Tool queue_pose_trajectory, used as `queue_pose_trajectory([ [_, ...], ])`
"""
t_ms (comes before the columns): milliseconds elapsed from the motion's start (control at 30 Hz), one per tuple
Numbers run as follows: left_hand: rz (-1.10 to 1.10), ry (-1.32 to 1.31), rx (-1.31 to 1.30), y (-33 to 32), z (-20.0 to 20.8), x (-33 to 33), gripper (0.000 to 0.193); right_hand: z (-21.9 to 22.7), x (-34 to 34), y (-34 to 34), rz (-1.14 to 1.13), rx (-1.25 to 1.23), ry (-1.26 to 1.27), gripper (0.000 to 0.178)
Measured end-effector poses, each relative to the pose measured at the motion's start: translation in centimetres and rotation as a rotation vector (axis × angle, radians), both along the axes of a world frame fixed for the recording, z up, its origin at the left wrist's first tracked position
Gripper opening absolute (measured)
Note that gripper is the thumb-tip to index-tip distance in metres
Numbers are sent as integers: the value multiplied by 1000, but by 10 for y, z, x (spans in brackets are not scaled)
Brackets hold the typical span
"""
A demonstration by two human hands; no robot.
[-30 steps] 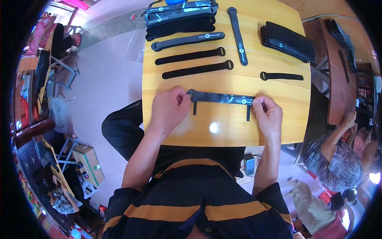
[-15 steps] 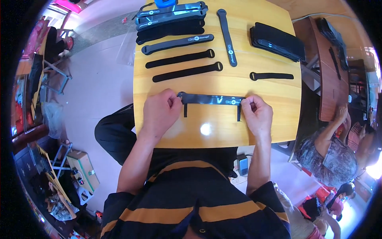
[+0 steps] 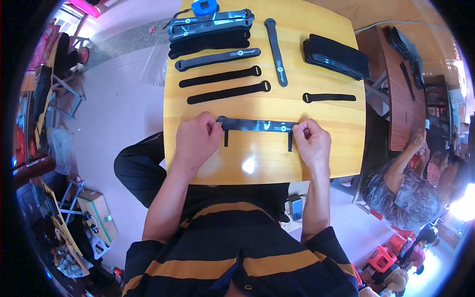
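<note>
Stretched level above the near part of the table is a glossy black hook-and-loop strap with a looped left end and pale print. My left hand pinches it by the looped end. At its other end my right hand is closed on it, thumb and fingertips together. Two narrow black strips, a left one and a right one, hang down near the ends. Beyond lie a plain black strap, a second plain one and a printed grey one.
A stack of straps lies at the far left by a blue device. One strap points away from me. A black stack and a short strap lie right. Another person sits at a brown table.
The whole view has shifted slightly, so the table and things on it appear a little further left. Both hands keep the same hold on the strap.
</note>
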State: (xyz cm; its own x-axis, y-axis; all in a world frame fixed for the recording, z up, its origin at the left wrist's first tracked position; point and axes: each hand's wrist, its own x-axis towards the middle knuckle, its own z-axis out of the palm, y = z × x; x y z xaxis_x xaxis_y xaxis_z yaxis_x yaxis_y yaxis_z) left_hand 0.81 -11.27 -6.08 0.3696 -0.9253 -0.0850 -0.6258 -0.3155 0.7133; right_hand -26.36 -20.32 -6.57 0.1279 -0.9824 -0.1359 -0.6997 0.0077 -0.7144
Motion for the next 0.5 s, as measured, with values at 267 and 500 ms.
queue_pose_trajectory([
  [267,-20,-38,-34,2,-4,2,13,-1,-2,-1,20,7,15,19],
  [500,-16,-65,-23,4,-7,3,15,6,3,3,52,-81,188,20],
])
